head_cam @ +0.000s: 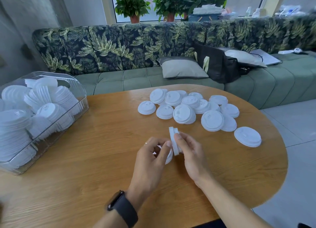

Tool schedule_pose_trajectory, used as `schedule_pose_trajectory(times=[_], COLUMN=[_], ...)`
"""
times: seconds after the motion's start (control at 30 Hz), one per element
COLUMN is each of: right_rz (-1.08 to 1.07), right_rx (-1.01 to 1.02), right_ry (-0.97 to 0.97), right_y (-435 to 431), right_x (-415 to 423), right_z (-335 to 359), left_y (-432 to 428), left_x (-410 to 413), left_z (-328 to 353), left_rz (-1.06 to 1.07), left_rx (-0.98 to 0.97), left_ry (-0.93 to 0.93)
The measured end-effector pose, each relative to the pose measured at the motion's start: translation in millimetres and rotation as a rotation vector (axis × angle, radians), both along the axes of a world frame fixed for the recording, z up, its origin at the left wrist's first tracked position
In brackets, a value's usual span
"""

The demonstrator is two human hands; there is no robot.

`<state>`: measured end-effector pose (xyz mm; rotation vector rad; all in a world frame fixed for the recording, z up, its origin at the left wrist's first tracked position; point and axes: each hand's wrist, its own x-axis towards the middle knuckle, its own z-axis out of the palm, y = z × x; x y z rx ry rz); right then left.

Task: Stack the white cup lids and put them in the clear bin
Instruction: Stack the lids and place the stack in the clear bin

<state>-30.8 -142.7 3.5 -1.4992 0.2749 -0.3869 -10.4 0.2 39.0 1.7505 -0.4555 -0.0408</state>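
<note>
**Both hands holding lids above the worktop; clear bin already loaded**

A long sofa with a leaf-print back and a green seat runs along the far side of the room. It stands below a window sill carrying potted plants. On its seat lie a grey cushion and, just to the right of it, a black bag.

The wooden worktop stands in front of the sofa. At its left edge sits the clear bin, holding many white lids in stacks that lean in several directions.

Toward the far right side of the worktop lies a loose pile of lids, domed side up, many overlapping. A single lid lies apart from the pile, nearer the right edge.

Near the middle, both hands are just above the surface, well apart from the bin. The right hand grips a small stack of lids held on edge, its fingers curled round the rim. The number of lids in the stack cannot be counted. The left hand pinches one lid, mostly hidden behind its curled fingers, just beside the stack. Whether lid and stack touch cannot be told.

The left wrist carries a black watch. A thin ring sits on one finger of the left hand.
</note>
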Motion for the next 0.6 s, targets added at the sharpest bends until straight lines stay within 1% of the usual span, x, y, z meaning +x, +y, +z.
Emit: schedule_pose_trajectory(times=[0.13,0.23,0.33,0.43,0.6], right_rz=[0.007,0.027,0.017,-0.018,-0.15], right_rx=[0.041,0.037,0.05,0.077,0.124], right_ry=[-0.019,-0.02,-0.022,-0.028,-0.013], right_y=[-1.2,-1.6,-1.6,-2.8,-4.4], right_x=[-2.1,-1.8,-1.6,-1.4,-0.7], right_z=[2.1,2.9,3.5,3.2,0.0], left_y=[-4.3,-5.9,-7.2,-5.7,6.2], left_x=[4.4,4.8,5.3,8.3,23.1], left_z=[4.8,5.8,3.1,1.0,6.3], left_rz=[-0.102,-0.106,-0.072,0.007,0.077], left_rx=[-0.072,-0.08,-0.063,-0.051,-0.227], left_ry=[0.148,0.183,0.183,0.192,0.402])
